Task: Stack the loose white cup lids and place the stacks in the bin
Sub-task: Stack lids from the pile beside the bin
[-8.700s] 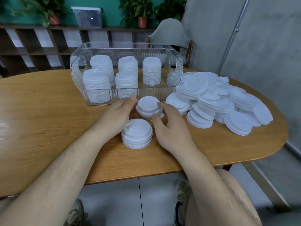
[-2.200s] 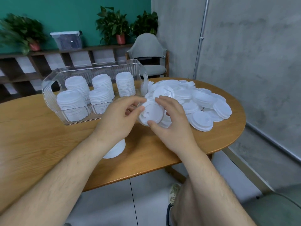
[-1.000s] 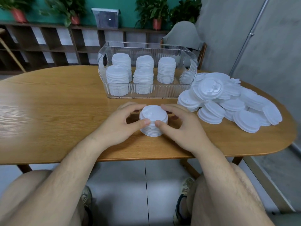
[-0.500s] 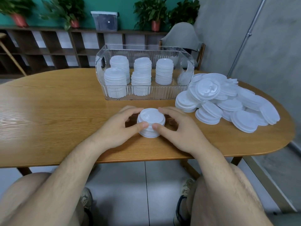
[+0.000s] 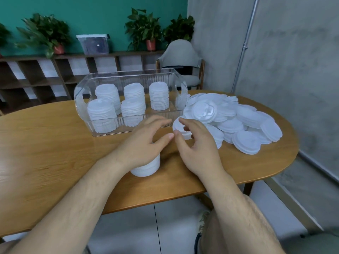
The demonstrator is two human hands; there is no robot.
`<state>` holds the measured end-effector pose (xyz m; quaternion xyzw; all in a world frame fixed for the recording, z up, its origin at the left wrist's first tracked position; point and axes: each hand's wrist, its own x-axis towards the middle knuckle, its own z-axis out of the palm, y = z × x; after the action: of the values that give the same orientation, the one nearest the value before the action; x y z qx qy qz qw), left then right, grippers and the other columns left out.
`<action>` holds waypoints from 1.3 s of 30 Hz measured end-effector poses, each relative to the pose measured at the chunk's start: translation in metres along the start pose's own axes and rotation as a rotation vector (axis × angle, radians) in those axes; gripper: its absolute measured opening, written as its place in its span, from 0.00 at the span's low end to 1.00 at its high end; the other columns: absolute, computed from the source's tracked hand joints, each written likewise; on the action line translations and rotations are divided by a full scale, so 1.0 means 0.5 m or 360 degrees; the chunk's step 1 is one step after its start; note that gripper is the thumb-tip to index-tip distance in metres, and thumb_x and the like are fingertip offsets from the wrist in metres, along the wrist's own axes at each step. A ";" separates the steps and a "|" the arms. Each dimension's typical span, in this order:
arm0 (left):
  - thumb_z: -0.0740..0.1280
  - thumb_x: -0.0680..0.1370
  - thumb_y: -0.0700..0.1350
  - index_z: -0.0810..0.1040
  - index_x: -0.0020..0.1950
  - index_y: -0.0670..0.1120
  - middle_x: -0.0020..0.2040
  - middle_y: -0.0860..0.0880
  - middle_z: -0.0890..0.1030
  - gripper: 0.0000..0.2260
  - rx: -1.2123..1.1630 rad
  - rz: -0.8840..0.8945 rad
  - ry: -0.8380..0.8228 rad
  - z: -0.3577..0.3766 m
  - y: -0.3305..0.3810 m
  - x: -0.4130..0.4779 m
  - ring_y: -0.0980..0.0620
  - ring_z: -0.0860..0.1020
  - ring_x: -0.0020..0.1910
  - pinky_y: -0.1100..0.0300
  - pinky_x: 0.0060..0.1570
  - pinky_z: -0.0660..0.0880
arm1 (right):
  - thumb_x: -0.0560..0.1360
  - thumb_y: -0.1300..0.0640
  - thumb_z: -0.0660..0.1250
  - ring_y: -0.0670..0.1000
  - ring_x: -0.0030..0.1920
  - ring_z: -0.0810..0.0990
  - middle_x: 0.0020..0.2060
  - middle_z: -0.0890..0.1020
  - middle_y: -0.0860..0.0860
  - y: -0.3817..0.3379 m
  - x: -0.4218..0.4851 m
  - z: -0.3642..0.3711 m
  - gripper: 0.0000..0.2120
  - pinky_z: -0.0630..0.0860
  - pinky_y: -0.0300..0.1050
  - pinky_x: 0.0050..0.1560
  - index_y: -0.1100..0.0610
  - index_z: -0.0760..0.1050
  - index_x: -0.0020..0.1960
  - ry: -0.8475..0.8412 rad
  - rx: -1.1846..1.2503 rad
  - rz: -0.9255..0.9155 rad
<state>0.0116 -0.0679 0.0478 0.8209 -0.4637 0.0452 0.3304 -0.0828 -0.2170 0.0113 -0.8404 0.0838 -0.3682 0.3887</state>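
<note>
Two hands work close together over the counter. The left hand (image 5: 143,143) hangs with its fingers loosely spread and holds nothing. Its thumb tip almost meets the right thumb. Under its wrist, half hidden, a short stack of white plastic cup lids (image 5: 148,167) stands near the counter's front edge.

The right hand (image 5: 198,147) is curved, with the forefinger over the nearest white lids (image 5: 177,124) at the edge of the heap and the thumb at their near rim. I cannot tell whether it already pinches them or only touches them, as the fingers cover the contact. Just beyond lies the heap of loose round white lids (image 5: 238,121), overlapping and tilted every way, on the right part of the oval wooden counter (image 5: 45,143).

Behind the hands, close beside the heap, stands the clear ribbed plastic bin (image 5: 80,99). It holds five white lid stacks (image 5: 104,114), with room left at its front right corner.

The step in hand looks like fetching more lids for the short stack. To do it well:
- Take lids that all face the same way.
- Slide them off the heap rather than digging, so neighbours do not spill.
- Square the rims between both hands until they nest.
- Seat them straight down on the short stack.

Thin plastic flexes, so a light grip at opposite rims should serve best.
</note>
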 end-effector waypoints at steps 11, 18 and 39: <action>0.60 0.84 0.52 0.65 0.79 0.49 0.77 0.52 0.67 0.23 0.0431 0.0032 -0.0032 0.070 0.089 0.151 0.53 0.61 0.75 0.58 0.72 0.58 | 0.78 0.51 0.69 0.53 0.67 0.71 0.66 0.78 0.50 0.074 0.076 -0.047 0.22 0.68 0.48 0.66 0.56 0.74 0.70 0.0581 -0.0513 0.0202; 0.59 0.84 0.46 0.70 0.69 0.43 0.69 0.45 0.73 0.15 0.0593 -0.0151 -0.0228 0.090 0.106 0.222 0.44 0.65 0.71 0.51 0.67 0.65 | 0.76 0.49 0.71 0.54 0.70 0.68 0.69 0.76 0.50 0.101 0.090 -0.062 0.28 0.64 0.49 0.67 0.56 0.71 0.73 0.0449 -0.0592 0.0364; 0.71 0.78 0.54 0.72 0.73 0.53 0.63 0.56 0.71 0.24 0.0011 -0.0147 0.0157 -0.018 0.045 0.077 0.56 0.68 0.67 0.58 0.69 0.65 | 0.75 0.41 0.71 0.41 0.67 0.69 0.65 0.75 0.41 0.041 0.057 -0.061 0.24 0.65 0.37 0.68 0.47 0.76 0.68 0.0134 -0.0058 -0.0094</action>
<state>0.0176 -0.0986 0.0809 0.8393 -0.4082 0.0720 0.3517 -0.0802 -0.2613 0.0256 -0.8332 0.0821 -0.4130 0.3584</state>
